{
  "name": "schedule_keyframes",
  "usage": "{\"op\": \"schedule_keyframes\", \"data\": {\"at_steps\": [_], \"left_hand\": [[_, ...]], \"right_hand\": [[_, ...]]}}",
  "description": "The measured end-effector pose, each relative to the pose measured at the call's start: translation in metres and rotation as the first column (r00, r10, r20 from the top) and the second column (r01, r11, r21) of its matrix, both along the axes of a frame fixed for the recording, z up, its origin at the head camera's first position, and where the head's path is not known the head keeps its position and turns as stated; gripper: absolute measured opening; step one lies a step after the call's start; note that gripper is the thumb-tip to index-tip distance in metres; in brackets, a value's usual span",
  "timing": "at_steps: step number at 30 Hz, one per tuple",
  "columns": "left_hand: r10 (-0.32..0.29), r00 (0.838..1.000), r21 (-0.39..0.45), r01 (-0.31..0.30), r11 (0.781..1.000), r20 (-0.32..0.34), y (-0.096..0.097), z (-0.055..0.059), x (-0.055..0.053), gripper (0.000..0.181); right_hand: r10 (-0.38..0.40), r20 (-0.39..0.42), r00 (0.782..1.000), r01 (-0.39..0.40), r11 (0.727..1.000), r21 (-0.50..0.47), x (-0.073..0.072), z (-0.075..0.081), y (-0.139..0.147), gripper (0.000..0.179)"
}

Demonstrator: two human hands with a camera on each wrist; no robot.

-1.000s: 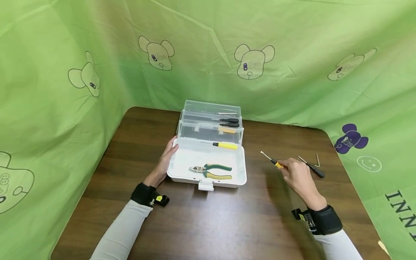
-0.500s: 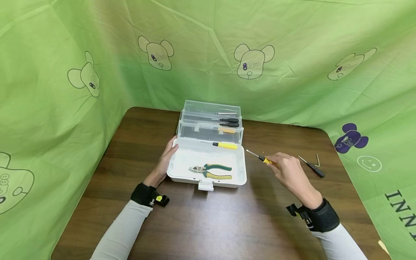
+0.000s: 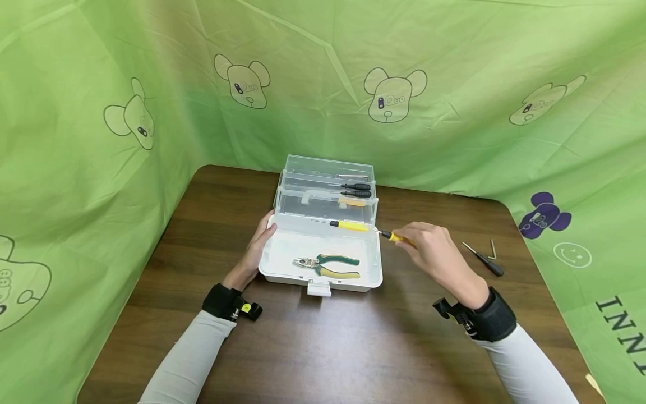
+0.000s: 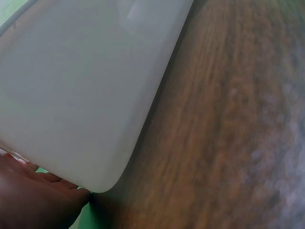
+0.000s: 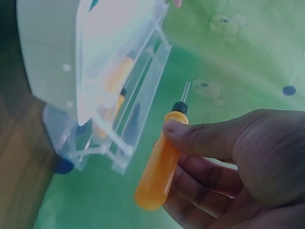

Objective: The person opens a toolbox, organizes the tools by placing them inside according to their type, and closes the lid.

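My right hand (image 3: 429, 247) pinches a yellow-handled screwdriver (image 3: 398, 238) between thumb and fingers, its tip pointing left over the right rim of a white toolbox (image 3: 282, 252). In the right wrist view, the thumb lies on the handle (image 5: 159, 167) just behind the black collar. On the toolbox's left side, my left hand (image 3: 254, 249) holds the wall, thumb at the rim; the left wrist view has that hand at the box's lower corner. Inside lie green-and-yellow pliers (image 3: 338, 275) and another yellow screwdriver (image 3: 353, 226).
Clear hinged trays (image 3: 323, 205) stand raised at the toolbox's back, holding black-handled screwdrivers (image 3: 356, 194) and a yellow-handled tool (image 3: 352, 202). On the table's right lie a black screwdriver (image 3: 485, 260) and a hex key (image 3: 493, 249). A green printed curtain (image 3: 323, 84) surrounds the table (image 3: 323, 348).
My right hand has carried the yellow screwdriver leftward from the table's right side, so its tip now overlaps the toolbox's right rim. The left hand and toolbox stay in place.
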State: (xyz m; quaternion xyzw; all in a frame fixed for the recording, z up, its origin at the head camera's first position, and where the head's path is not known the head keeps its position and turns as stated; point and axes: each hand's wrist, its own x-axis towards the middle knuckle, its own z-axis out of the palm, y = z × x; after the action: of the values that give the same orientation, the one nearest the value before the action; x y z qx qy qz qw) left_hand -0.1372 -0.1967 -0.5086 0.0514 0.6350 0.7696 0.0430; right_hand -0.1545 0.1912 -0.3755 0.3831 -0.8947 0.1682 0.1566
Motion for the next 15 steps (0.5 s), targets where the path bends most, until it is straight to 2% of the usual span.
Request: {"op": "schedule_keyframes", "data": {"at_steps": [7, 15], "left_hand": [[0.004, 1.0, 0.003, -0.004, 1.0, -0.001, 0.0, 0.001, 0.0, 0.066], [0.008, 1.0, -0.006, -0.008, 1.0, 0.008, 0.0, 0.0, -0.001, 0.067]], "right_hand": [[0.048, 0.024, 0.999, -0.048, 0.999, 0.017, -0.011, 0.006, -0.022, 0.02], [0.05, 0.112, 0.992, -0.05, 0.999, -0.003, -0.03, -0.003, -0.042, 0.017]]}}
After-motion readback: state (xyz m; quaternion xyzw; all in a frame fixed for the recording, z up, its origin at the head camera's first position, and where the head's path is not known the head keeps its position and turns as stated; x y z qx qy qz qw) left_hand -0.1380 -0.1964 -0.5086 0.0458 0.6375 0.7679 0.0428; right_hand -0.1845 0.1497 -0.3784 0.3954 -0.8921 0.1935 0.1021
